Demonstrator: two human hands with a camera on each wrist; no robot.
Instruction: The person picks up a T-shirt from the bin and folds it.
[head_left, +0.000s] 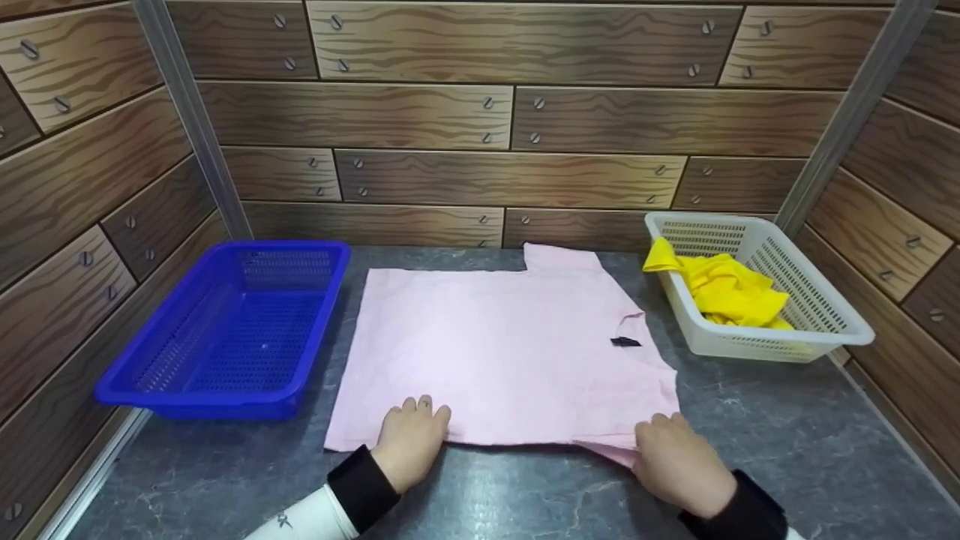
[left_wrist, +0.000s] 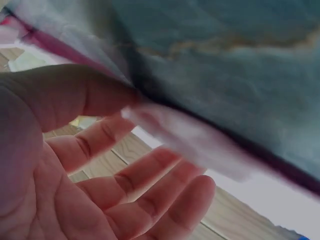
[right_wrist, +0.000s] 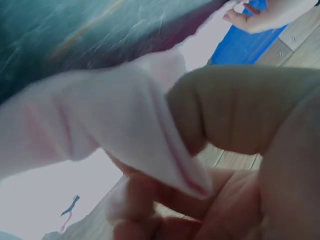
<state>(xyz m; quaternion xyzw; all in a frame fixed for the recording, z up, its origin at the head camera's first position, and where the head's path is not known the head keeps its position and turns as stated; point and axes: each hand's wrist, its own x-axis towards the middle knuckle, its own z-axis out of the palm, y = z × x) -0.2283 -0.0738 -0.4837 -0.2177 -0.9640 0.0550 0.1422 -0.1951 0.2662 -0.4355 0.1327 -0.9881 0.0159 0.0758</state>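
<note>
Pink shirt (head_left: 495, 352) in both hands at its near edge: the left hand (head_left: 411, 444) pinches the edge between thumb and forefinger, its other fingers (left_wrist: 150, 205) loosely bent beneath in the left wrist view, while the right hand (head_left: 681, 459) grips a fold near the right end of that edge, thumb against curled fingers. The two hands are well apart, each sleeve ending in a black cuff (head_left: 364, 480). Beside the right hand a flap of the cloth hangs turned under, a little darker than the rest. The shirt lies spread nearly flat on the grey, marbled bench (head_left: 525, 510), its neck opening toward the right, one short sleeve sticking out at the far side, and a small black label (head_left: 625, 342) by the neckline. To the left, with a strip of bench between, stands a blue basket (head_left: 199, 407) with perforated walls. On the right, just beside the shirt, is a white basket (head_left: 750, 348) holding a crumpled yellow cloth (head_left: 731, 289), one corner draped over the rim. Wood-patterned walls (head_left: 427, 112) rise behind and on both sides, metal posts (head_left: 191, 112) at the corners.
</note>
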